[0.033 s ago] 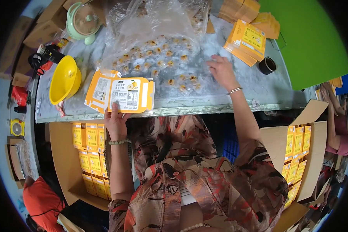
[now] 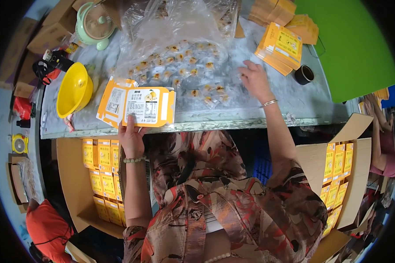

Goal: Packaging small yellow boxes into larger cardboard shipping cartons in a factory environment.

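A: Head view, clock centred on it. Hands?

B: Left hand (image 2: 131,136), ten o'clock: thumb on top, fingers beneath, closed on a flat yellow carton (image 2: 153,115) at the table (image 2: 249,113) edge. Right hand (image 2: 255,80), half past one: fingers parted, loosely curled, nothing visible in them.

A: Risks?

B: My judgement: a slack thumb could let the carton slip off the edge. A wide right-hand sweep could scatter the wrapped packets (image 2: 193,72), twelve o'clock, or tip the dark cup (image 2: 304,75), two o'clock.

A: Counts?

B: Cup, one. Yellow bowl (image 2: 77,90), one, ten o'clock. Carton piles (image 2: 280,47), apparently three, around one o'clock. Cartons by the left hand, at least two. Packets, over a dozen; overlap hides the total.
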A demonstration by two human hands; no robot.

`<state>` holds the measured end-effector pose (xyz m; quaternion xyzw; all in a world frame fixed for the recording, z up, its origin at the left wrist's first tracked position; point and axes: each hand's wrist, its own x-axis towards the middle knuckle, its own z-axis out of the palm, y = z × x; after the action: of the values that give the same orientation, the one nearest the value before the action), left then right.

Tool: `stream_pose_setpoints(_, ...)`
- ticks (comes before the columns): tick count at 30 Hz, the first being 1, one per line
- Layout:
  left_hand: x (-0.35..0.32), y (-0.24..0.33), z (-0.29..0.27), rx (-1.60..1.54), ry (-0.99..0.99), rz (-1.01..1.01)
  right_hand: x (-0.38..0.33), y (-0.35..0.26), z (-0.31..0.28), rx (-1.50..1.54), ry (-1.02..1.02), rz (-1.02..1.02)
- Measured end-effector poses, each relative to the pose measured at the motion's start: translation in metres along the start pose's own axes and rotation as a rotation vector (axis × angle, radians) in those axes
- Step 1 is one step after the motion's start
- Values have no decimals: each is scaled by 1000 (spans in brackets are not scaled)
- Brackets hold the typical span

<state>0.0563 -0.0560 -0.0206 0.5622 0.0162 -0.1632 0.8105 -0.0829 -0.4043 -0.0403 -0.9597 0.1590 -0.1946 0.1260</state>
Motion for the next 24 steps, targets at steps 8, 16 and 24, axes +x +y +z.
stream_pose_setpoints(8, 25, -6, 34, 186, 12, 69, -15, -31, -11, 221, -403, 54)
stream_pose_setpoints(16, 19, -47, 72, 181, -93, 51, -10, -62, 15, 300, -408, 16)
stream_pose_setpoints(24, -9, -55, 70, -202, -143, -186, -13, -114, 9, 1276, -292, 197)
